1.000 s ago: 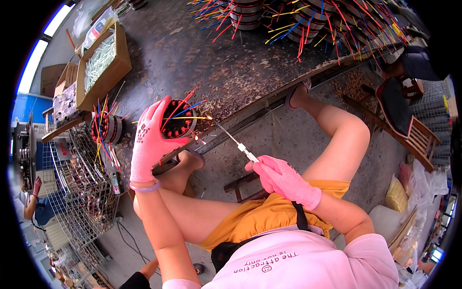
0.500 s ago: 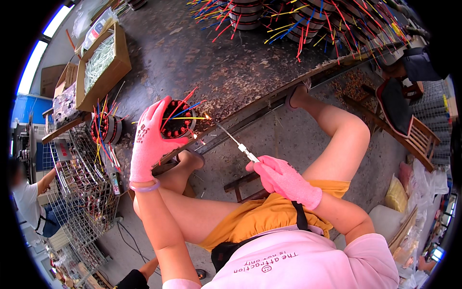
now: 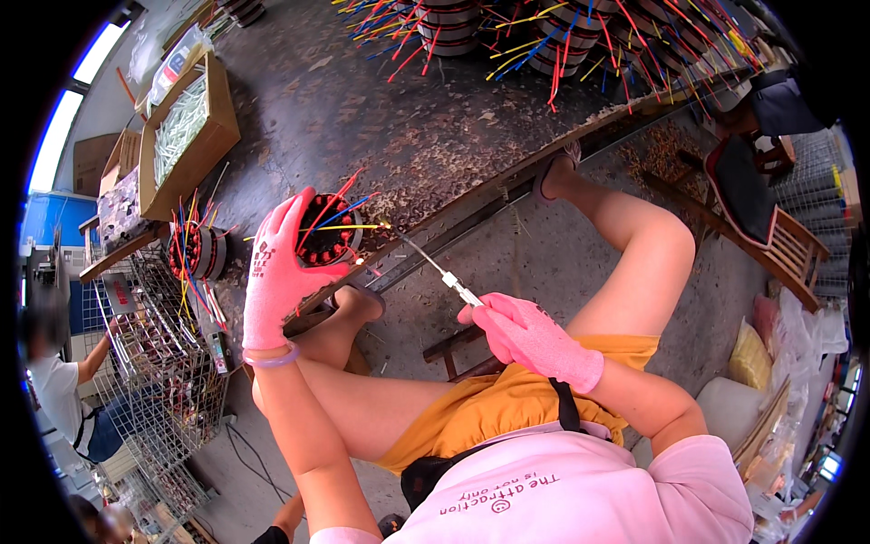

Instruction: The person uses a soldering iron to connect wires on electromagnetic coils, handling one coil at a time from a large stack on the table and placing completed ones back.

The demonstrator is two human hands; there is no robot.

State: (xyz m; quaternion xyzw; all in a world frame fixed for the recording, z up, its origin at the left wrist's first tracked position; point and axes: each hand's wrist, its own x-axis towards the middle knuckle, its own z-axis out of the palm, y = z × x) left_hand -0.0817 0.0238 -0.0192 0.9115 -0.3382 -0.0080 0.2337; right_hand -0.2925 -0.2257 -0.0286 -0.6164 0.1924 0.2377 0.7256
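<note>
My left hand (image 3: pixel 279 263), in a pink glove, is curled round the left side of a wound motor stator (image 3: pixel 350 243) at the table's edge, thumb below and fingers above. Red, blue and yellow wires stick out of the stator to the right. In my right hand (image 3: pixel 535 340), also gloved in pink, is a slim tool (image 3: pixel 462 288) with a whitish handle and a long thin metal tip. That tip points up-left at the end of the yellow wire (image 3: pixel 349 225), where a small bright glow (image 3: pixel 387 227) shows. Whether the tip touches the wire I cannot tell.
Another wired stator (image 3: pixel 204 250) stands left of my hand. A cardboard box (image 3: pixel 217 113) of pale thin tubes lies beyond it. Several stacked stators (image 3: pixel 450 32) with splayed wires fill the far side. Wire baskets (image 3: pixel 168 363) and a co-worker (image 3: pixel 59 385) are at the left, a wooden chair (image 3: pixel 770 218) at the right.
The view has shifted slightly. Both hands keep their holds, and the tool tip stays by the yellow wire's end. At the lower left another person's head has come into view.
</note>
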